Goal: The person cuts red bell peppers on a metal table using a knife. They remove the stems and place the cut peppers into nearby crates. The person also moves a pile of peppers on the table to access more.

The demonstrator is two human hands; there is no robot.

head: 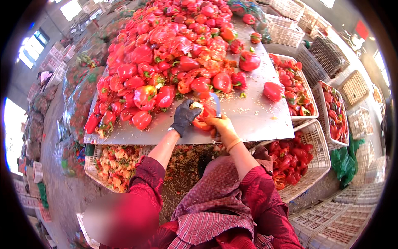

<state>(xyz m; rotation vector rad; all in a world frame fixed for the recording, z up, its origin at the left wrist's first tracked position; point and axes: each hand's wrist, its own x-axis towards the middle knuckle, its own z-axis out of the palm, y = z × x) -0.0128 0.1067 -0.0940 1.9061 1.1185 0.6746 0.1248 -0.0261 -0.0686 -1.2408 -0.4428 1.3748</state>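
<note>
My left hand (182, 117), in a black glove, grips a pale, seedy pepper core (196, 106) between thumb and fingers. A cut red bell pepper (203, 124) lies open between my hands near the table's front edge. My right hand (226, 128), in an orange-yellow glove, is closed around the handle of a knife with a curved blade (216, 102). The blade points away from me, beyond the cut pepper. My right fingers are against the pepper's right side; whether they also hold it cannot be told. Just beyond both hands rises a large heap of red bell peppers (143, 56).
Loose seeds dot the metal tabletop (258, 124), where a single whole pepper (273, 91) lies at right. Below left, a crate (93, 169) holds pale cores. Below right, another crate (320, 146) holds cut red peppers. More filled crates stand right; net sacks (84, 102) line the left.
</note>
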